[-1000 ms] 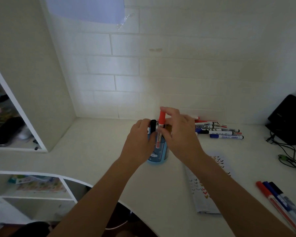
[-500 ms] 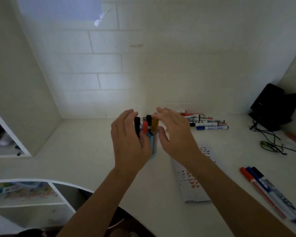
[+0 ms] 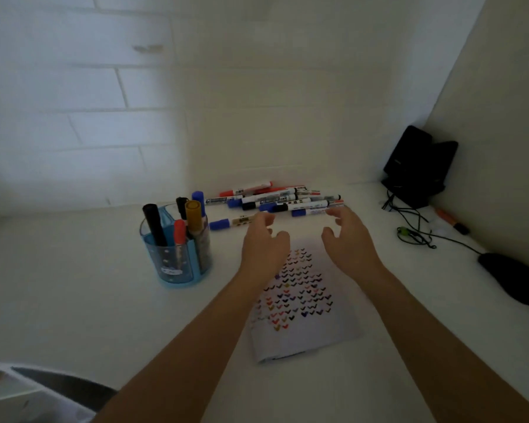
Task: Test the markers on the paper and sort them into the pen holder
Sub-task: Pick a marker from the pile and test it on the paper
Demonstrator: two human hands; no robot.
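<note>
Both hands hang over the far end of the paper, a white sheet covered with rows of small coloured tick marks that lies flat on the worktop. The left hand has its grip apart, fingers loosely curved and holding nothing, with its fingertips close to the white end of a lone blue-capped marker lying on its side; I cannot tell whether they touch it. The right hand is the same, grip spread and empty, just in front of the pile of markers heaped against the tiled wall. To the left of the hands stands the pen holder, a translucent blue cup, well apart from the paper. It holds a black marker, a red marker, a gold-capped marker and a blue-capped one behind, all caps up. Off to the right lie a black mouse, some cables and a black device in the corner.
</note>
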